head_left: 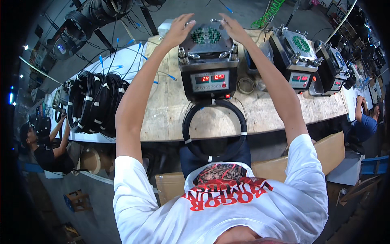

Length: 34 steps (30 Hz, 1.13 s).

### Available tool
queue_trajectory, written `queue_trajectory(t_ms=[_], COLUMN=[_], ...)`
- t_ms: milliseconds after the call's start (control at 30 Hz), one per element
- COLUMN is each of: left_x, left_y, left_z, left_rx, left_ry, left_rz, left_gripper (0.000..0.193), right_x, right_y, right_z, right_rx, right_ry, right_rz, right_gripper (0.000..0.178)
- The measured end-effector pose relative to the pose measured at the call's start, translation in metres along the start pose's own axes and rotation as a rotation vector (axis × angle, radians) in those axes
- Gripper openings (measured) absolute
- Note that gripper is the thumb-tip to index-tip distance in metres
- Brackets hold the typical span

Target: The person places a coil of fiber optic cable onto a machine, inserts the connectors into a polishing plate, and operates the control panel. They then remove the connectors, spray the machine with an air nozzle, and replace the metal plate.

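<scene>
On the wooden bench directly ahead stands a dark box-shaped machine (209,83) with a lit red display. Its metal top plate (209,48) carries a round field of small green pieces (205,35), with knobs and small levers at the near corners. My left hand (180,30) is at the plate's far left corner, fingers stretched and thumb apart. Over the far right corner is my right hand (235,30), fingers extended beside a small metal lever (215,20). Neither hand shows anything held. A coiled black cable (243,122) leans upright against the machine's front, partly over the bench edge.
Similar machines (300,67) stand to the right. A roll of tape (246,85) lies beside mine. Bundled black cable coils (95,101) and blue-tipped cable ends (172,77) occupy the left. Co-workers sit at far left (50,148) and far right (363,122). Cardboard (321,156) borders my seat.
</scene>
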<state>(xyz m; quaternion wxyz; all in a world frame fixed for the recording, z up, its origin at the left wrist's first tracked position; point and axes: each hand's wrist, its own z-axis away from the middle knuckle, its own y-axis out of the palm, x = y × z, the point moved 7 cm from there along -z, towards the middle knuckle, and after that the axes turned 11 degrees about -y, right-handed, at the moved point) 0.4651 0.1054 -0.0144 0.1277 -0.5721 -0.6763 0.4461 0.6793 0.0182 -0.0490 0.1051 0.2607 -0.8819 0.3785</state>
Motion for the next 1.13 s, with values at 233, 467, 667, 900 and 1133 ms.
queue_trajectory(t_ms=[233,467,667,900,1133], left_x=[0.021,-0.043,-0.054,-0.077,-0.115], left_y=[-0.049,0.037,0.075,0.054,0.037], left_z=[0.180,0.336,0.381,0.391,0.375], left_rx=[-0.160,0.293,0.325,0.155,0.056], left_ry=[-0.482,-0.786,-0.801,-0.735,-0.633], left_rz=[0.219,-0.002,-0.100,0.198,0.444], left_gripper=[0.038,0.066,0.067,0.057,0.057], right_x=[0.048,0.084,0.111,0.142,0.156], right_y=[-0.046,0.010,0.038,0.014,-0.033], right_z=[0.139,0.311,0.351,0.367,0.382], right_rx=[-0.096,0.428,0.338,0.186,0.020], right_ry=[0.211,0.576,0.594,0.653,0.642], right_rz=[-0.062,0.209,0.143,-0.032,-0.158], right_gripper=[0.027,0.062,0.060,0.052,0.057])
